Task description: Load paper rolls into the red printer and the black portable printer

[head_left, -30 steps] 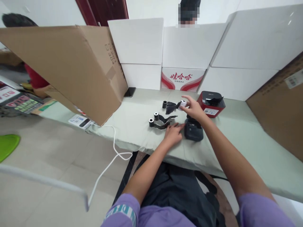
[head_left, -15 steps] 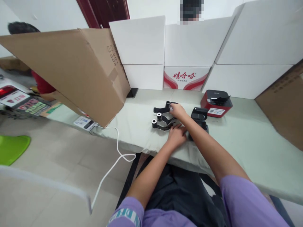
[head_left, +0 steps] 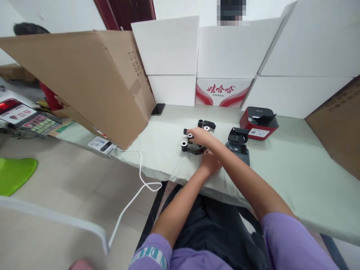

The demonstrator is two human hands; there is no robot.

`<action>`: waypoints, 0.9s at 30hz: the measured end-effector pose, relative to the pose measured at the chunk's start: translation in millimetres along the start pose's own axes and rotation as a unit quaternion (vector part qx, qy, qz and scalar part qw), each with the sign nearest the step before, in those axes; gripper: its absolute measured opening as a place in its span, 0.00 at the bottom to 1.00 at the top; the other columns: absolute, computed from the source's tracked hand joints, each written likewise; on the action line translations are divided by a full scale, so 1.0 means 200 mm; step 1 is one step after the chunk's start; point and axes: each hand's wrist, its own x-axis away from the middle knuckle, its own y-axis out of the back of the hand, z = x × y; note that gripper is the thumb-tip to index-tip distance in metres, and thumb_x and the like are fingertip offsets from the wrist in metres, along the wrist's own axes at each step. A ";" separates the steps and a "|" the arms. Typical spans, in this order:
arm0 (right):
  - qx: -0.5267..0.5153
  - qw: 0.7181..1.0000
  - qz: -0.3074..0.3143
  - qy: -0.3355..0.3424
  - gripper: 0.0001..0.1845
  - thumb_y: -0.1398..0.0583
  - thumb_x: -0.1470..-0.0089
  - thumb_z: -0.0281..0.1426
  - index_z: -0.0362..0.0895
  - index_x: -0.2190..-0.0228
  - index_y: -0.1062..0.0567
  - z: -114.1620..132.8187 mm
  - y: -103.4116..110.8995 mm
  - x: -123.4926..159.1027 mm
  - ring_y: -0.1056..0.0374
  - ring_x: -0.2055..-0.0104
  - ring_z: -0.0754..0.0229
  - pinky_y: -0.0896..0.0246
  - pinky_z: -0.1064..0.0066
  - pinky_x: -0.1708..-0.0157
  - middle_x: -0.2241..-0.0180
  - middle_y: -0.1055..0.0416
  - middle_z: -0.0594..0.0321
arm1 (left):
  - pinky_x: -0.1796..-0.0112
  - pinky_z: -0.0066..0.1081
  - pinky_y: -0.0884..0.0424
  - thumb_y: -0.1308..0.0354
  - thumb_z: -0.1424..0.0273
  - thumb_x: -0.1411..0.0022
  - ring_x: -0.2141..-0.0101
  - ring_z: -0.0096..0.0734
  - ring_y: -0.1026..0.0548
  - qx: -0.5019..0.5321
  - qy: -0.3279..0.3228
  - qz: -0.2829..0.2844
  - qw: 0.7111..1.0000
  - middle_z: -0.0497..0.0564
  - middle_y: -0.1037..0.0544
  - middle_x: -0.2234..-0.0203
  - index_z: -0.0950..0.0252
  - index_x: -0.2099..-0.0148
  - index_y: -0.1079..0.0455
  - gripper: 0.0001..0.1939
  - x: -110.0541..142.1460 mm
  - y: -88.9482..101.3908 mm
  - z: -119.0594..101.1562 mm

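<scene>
Head view: upright rolls trailing dark strips (head_left: 196,152) are clustered on a cloth-covered surface (head_left: 284,168), between a cardboard box (head_left: 112,82) and an open black case (head_left: 243,153). The middle roll (head_left: 190,136) is flanked by the narrowed fingers of the right hand (head_left: 202,136); whether it is firmly pinched cannot be told. Below the right forearm (head_left: 242,170), the left hand (head_left: 209,161) is partly hidden beside the strip of the front roll (head_left: 184,146), and the state of its fingers cannot be told. A back roll (head_left: 200,123) and a white-ended roll (head_left: 207,128) are seen just beyond the right hand. Rolls could be toppled if brushed by the crossed hands, it is judged, and a strip could be torn if pulled while pinned. The case's raised lid (head_left: 238,135) could be knocked by the nearby forearm.
</scene>
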 end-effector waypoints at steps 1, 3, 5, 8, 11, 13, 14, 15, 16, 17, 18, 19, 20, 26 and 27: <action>0.000 1.000 -0.006 -0.008 0.20 0.37 0.45 0.28 0.45 0.50 0.22 0.00 -0.01 0.00 0.25 0.51 0.48 0.36 0.67 0.56 0.52 0.20 0.50 | 0.36 0.45 0.40 0.50 0.67 0.30 0.35 0.48 0.34 0.004 -0.003 -0.001 1.000 0.58 0.27 0.38 0.63 0.33 0.33 0.25 0.00 0.00 0.00; -0.038 0.997 -0.056 -0.026 0.18 0.38 0.44 0.27 0.45 0.51 0.23 -0.03 -0.01 0.01 0.25 0.51 0.49 0.35 0.66 0.54 0.54 0.20 0.51 | 0.36 0.47 0.40 0.50 0.69 0.31 0.36 0.49 0.34 0.016 -0.010 0.011 1.000 0.59 0.25 0.39 0.63 0.35 0.31 0.24 0.00 -0.01 0.01; -0.123 0.980 -0.145 -0.053 0.16 0.38 0.43 0.29 0.45 0.52 0.24 -0.09 0.03 0.05 0.25 0.55 0.51 0.33 0.65 0.55 0.56 0.21 0.53 | 0.36 0.47 0.40 0.50 0.72 0.34 0.35 0.47 0.34 0.034 -0.018 0.012 0.999 0.56 0.24 0.40 0.62 0.38 0.29 0.24 0.00 -0.02 0.02; -0.303 0.912 -0.258 -0.100 0.19 0.38 0.45 0.37 0.45 0.51 0.28 -0.23 0.11 0.19 0.25 0.62 0.55 0.29 0.64 0.62 0.56 0.22 0.56 | 0.34 0.47 0.42 0.50 0.75 0.37 0.32 0.41 0.39 0.071 -0.042 -0.017 0.996 0.48 0.29 0.35 0.55 0.32 0.35 0.31 0.02 -0.02 0.03; -0.452 0.833 -0.302 -0.103 0.25 0.35 0.48 0.46 0.49 0.52 0.30 -0.35 0.18 0.41 0.24 0.61 0.54 0.28 0.63 0.64 0.57 0.22 0.58 | 0.34 0.48 0.43 0.49 0.75 0.38 0.32 0.40 0.39 0.093 -0.039 -0.019 0.995 0.47 0.29 0.35 0.53 0.31 0.36 0.33 0.04 -0.01 0.03; -0.497 0.796 -0.329 -0.108 0.26 0.34 0.50 0.48 0.51 0.54 0.30 -0.41 0.19 0.56 0.23 0.59 0.52 0.26 0.61 0.62 0.58 0.22 0.58 | 0.34 0.48 0.43 0.48 0.76 0.38 0.32 0.41 0.37 0.111 -0.036 -0.028 0.993 0.49 0.26 0.38 0.54 0.35 0.31 0.31 0.04 0.01 0.03; -0.510 0.783 -0.337 -0.116 0.26 0.32 0.52 0.48 0.51 0.55 0.30 -0.43 0.19 0.64 0.23 0.59 0.52 0.26 0.60 0.62 0.58 0.22 0.59 | 0.34 0.47 0.42 0.48 0.75 0.38 0.33 0.41 0.36 0.131 -0.039 -0.036 0.990 0.49 0.25 0.39 0.54 0.36 0.30 0.29 0.04 0.01 0.02; -0.520 0.773 -0.340 -0.127 0.26 0.31 0.53 0.48 0.52 0.56 0.30 -0.44 0.18 0.70 0.23 0.59 0.51 0.26 0.60 0.62 0.59 0.21 0.59 | 0.34 0.46 0.41 0.48 0.75 0.38 0.34 0.40 0.34 0.163 -0.046 -0.044 0.985 0.49 0.24 0.39 0.55 0.36 0.29 0.29 0.04 0.01 0.02; -0.528 0.767 -0.338 -0.139 0.26 0.30 0.55 0.46 0.52 0.56 0.30 -0.44 0.16 0.75 0.23 0.61 0.52 0.26 0.60 0.64 0.59 0.21 0.59 | 0.35 0.44 0.40 0.48 0.74 0.38 0.35 0.40 0.32 0.208 -0.055 -0.049 0.975 0.50 0.24 0.39 0.56 0.35 0.30 0.29 0.04 0.01 0.02; -0.532 0.764 -0.332 -0.149 0.26 0.30 0.56 0.45 0.52 0.57 0.30 -0.44 0.13 0.80 0.23 0.62 0.52 0.26 0.61 0.66 0.60 0.21 0.59 | 0.36 0.42 0.38 0.49 0.74 0.38 0.37 0.39 0.30 0.266 -0.062 -0.052 0.961 0.52 0.24 0.39 0.58 0.35 0.30 0.29 0.03 0.01 0.02; -0.533 0.765 -0.326 -0.157 0.26 0.30 0.56 0.44 0.51 0.57 0.30 -0.43 0.11 0.83 0.23 0.64 0.53 0.27 0.63 0.68 0.60 0.21 0.60 | 0.37 0.39 0.35 0.50 0.74 0.38 0.39 0.38 0.28 0.329 -0.065 -0.051 0.941 0.53 0.23 0.40 0.62 0.35 0.30 0.29 0.03 0.01 0.03; -0.528 0.770 -0.320 -0.161 0.26 0.30 0.56 0.43 0.51 0.57 0.30 -0.42 0.08 0.85 0.24 0.66 0.55 0.28 0.64 0.69 0.61 0.21 0.60 | 0.39 0.37 0.33 0.52 0.74 0.37 0.42 0.38 0.26 0.388 -0.062 -0.049 0.918 0.55 0.22 0.42 0.65 0.37 0.29 0.28 0.02 0.01 0.03; -0.517 0.779 -0.316 -0.162 0.25 0.30 0.56 0.43 0.51 0.57 0.30 -0.41 0.05 0.86 0.25 0.67 0.56 0.29 0.66 0.71 0.61 0.22 0.61 | 0.41 0.36 0.32 0.53 0.73 0.36 0.44 0.38 0.24 0.435 -0.055 -0.049 0.897 0.56 0.20 0.45 0.68 0.41 0.26 0.25 0.01 0.01 0.03; -0.410 0.838 -0.334 -0.137 0.20 0.33 0.52 0.41 0.49 0.59 0.30 -0.38 -0.06 0.84 0.26 0.63 0.55 0.29 0.63 0.65 0.61 0.25 0.61 | 0.64 0.29 0.30 0.43 0.54 0.38 0.68 0.32 0.27 0.487 -0.016 -0.035 0.872 0.50 0.23 0.73 0.68 0.65 0.25 0.20 0.00 -0.03 0.04; -0.386 0.844 -0.346 -0.135 0.19 0.34 0.51 0.40 0.49 0.59 0.30 -0.40 -0.06 0.84 0.26 0.63 0.54 0.30 0.62 0.63 0.62 0.25 0.61 | 0.66 0.28 0.32 0.42 0.53 0.40 0.70 0.30 0.29 0.484 -0.016 -0.028 0.874 0.48 0.25 0.75 0.68 0.66 0.26 0.20 0.00 -0.04 0.04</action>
